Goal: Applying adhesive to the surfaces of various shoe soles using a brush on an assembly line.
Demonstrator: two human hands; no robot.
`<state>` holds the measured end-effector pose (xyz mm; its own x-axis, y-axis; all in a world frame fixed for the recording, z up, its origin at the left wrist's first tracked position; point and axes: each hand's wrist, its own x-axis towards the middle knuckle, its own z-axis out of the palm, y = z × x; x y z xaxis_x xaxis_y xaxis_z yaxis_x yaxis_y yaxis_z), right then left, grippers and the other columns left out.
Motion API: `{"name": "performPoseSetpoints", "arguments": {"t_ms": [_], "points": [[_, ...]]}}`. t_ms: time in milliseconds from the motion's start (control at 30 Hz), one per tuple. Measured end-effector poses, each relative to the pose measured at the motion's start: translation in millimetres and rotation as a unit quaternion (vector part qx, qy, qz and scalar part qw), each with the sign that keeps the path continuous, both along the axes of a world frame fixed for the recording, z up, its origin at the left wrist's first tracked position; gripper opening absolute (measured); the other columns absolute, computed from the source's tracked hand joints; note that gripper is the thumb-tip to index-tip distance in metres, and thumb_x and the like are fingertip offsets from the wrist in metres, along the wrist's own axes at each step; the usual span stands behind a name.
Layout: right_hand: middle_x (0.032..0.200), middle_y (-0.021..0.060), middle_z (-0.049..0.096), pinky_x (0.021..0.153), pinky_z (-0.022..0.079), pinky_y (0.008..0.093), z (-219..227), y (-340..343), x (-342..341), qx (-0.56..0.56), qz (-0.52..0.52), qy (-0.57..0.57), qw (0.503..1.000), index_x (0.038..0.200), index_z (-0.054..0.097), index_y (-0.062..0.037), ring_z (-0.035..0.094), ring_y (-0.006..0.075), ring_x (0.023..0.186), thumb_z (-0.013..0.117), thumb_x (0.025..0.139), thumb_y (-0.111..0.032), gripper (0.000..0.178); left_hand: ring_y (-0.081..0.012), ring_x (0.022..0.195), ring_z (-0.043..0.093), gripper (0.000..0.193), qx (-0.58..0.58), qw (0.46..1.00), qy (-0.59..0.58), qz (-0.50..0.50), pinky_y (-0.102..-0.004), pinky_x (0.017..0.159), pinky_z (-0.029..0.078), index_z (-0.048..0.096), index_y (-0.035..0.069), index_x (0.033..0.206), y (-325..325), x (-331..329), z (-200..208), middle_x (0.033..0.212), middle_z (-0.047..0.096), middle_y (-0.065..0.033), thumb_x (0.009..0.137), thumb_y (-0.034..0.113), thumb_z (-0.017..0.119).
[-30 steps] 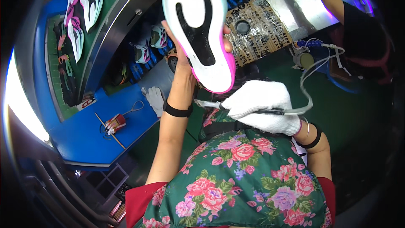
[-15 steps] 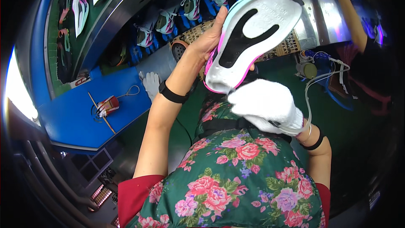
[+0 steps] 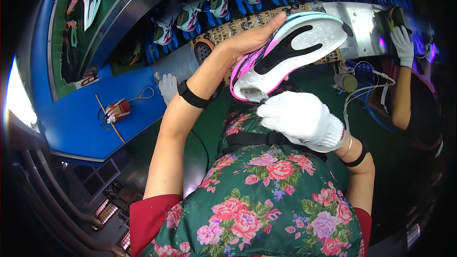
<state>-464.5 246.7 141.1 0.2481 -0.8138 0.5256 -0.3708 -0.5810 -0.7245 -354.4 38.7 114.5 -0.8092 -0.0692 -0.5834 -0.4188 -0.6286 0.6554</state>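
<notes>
My bare left hand (image 3: 254, 40) grips a shoe sole (image 3: 273, 63) by its far-left edge, thumb along the rim. The sole is white inside with a black forked inlay and a pink and pale-blue edge; it is tilted, heel end toward me. My right hand (image 3: 300, 118), in a white knit glove, is closed around a small brush (image 3: 253, 93). The dark, flat bristles touch the inner face at the heel, and the handle is mostly hidden by the glove. A clear thin tube (image 3: 346, 109) runs up from near my right wrist.
Behind the sole, several sneakers (image 3: 219, 2) sit in a row on blue holders. A blue side table (image 3: 76, 119) at left carries a red can (image 3: 117, 110) and a white glove (image 3: 168, 87). A round container (image 3: 349, 83) stands at right, near a co-worker's gloved hand (image 3: 402, 45).
The sole has tipped and turned flatter, its toe swinging lower and to the right. More of the brush shows over the heel. The co-worker's gloved hand has come down, next to a dark shoe.
</notes>
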Motion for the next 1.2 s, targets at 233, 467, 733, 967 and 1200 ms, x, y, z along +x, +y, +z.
{"name": "performPoseSetpoints", "arguments": {"t_ms": [233,467,733,967,1200], "points": [[0.104,0.0087,0.076,0.076,0.06,0.0357,1,-10,-16,-0.011,-0.02,-0.043,0.999,0.104,0.075,-0.0099,0.073,0.0259,0.092,0.077,0.075,-0.003,0.03,-0.0204,0.094,0.074,0.084,-0.068,0.996,-0.04,0.035,-0.0296,0.075,0.064,0.06,-0.003,0.136,6,-6,3,0.115,0.071,-0.0218,0.099,0.07,0.043],[0.096,0.0082,0.078,0.076,0.059,0.0335,4,6,-1,0.128,0.008,-0.231,0.964,0.093,0.079,-0.0089,0.074,0.0234,0.087,0.08,0.076,-0.001,0.018,-0.0219,0.096,0.074,0.085,-0.035,0.997,-0.005,0.069,-0.0325,0.08,0.064,0.06,-0.003,0.136,-2,-9,5,0.121,0.07,-0.0223,0.099,0.071,0.042],[0.11,0.0102,0.075,0.079,0.059,0.0363,0,-1,-26,0.002,-0.021,0.008,1.0,0.111,0.074,-0.0075,0.073,0.0265,0.092,0.078,0.075,-0.002,0.037,-0.018,0.107,0.069,0.079,-0.057,0.998,0.01,0.009,-0.0287,0.089,0.06,0.056,-0.002,0.14,8,-23,-1,0.126,0.067,-0.0177,0.102,0.066,0.042],[0.102,0.007,0.075,0.073,0.059,0.0348,6,-10,-30,0.045,0.04,-0.092,0.994,0.104,0.074,-0.0111,0.073,0.0247,0.087,0.077,0.077,-0.003,0.028,-0.018,0.105,0.07,0.082,-0.089,0.995,-0.027,-0.036,-0.0299,0.083,0.062,0.058,0.001,0.141,10,-21,-3,0.128,0.067,-0.0176,0.101,0.069,0.04],[0.096,0.0105,0.078,0.082,0.058,0.0313,15,0,-45,0.224,-0.043,-0.228,0.947,0.093,0.079,-0.0034,0.074,0.0187,0.09,0.079,0.08,0.002,0.014,-0.0298,0.105,0.071,0.091,0.225,0.964,0.128,0.061,-0.0461,0.083,0.064,0.045,0.007,0.15,11,10,-28,0.131,0.065,-0.0217,0.096,0.078,0.03]]}}
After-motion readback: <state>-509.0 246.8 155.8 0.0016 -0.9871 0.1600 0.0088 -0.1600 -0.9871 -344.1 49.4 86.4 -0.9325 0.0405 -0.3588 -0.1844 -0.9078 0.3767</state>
